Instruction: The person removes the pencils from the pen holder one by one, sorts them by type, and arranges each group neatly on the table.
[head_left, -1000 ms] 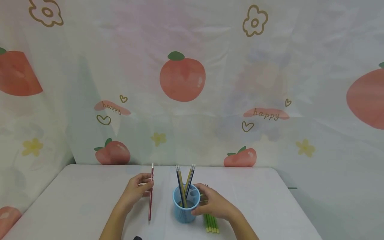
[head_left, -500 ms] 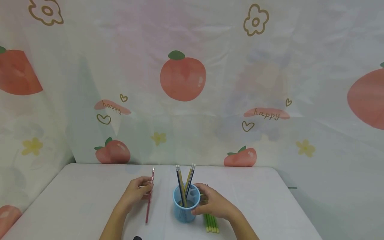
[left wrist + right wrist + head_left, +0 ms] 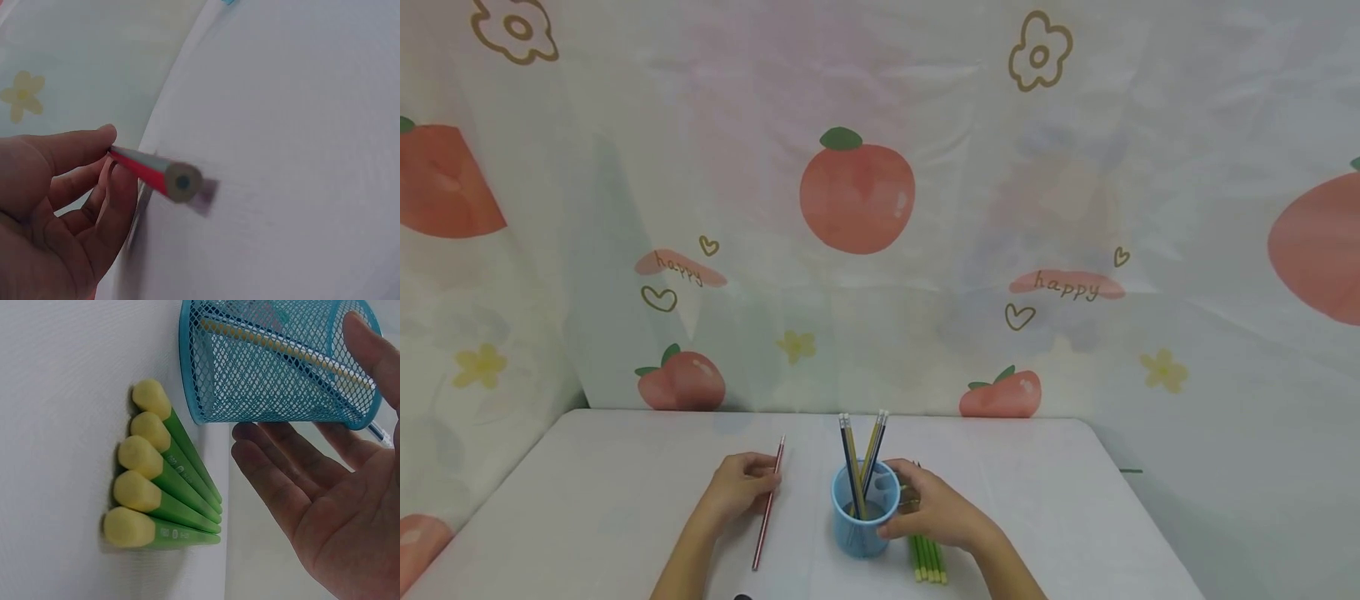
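My left hand (image 3: 737,486) pinches a red pencil (image 3: 764,523) between thumb and fingers, left of the cup. In the left wrist view the pencil's flat, unsharpened-looking end points at the camera, and its sides show red and silver. A blue mesh pen cup (image 3: 857,537) stands upright mid-table, with several dark blue and yellow pencils (image 3: 852,467) leaning in it, their ends up. My right hand (image 3: 942,512) holds the cup's right side, thumb at the front and fingers behind. Close by that hand, several green pencils (image 3: 187,481) with rounded yellow ends lie side by side, partly hidden in the head view.
The white tabletop (image 3: 610,500) extends on both sides of the arms. A patterned curtain (image 3: 880,333) hangs right behind its far edge. At the bottom of the head view a small part of a black object (image 3: 742,597) shows.
My left hand has moved slightly towards me with the red pencil. The pencil has tilted, its near end swinging left. My right hand and the cup stay in place.
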Available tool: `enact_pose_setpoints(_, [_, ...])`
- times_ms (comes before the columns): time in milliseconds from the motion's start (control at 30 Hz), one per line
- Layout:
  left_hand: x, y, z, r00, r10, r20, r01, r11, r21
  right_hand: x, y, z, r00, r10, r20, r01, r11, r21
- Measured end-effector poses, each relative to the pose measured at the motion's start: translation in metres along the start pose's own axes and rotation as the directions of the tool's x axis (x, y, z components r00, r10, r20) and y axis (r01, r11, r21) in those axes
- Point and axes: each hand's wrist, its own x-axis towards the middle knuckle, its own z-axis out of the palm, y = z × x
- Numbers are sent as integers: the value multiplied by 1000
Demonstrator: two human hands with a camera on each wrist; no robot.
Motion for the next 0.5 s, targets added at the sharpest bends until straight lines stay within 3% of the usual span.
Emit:
enact_pose_setpoints(200, [-3,0,-1,999,-33,-26,35,996,79,0,1,1,1000,-2,-3,2,1000,-2])
enact_pose_setpoints(500, [-4,-1,1,998,-46,-49,51,993,105,-2,-2,0,1000,-7,-3,7,1000,3])
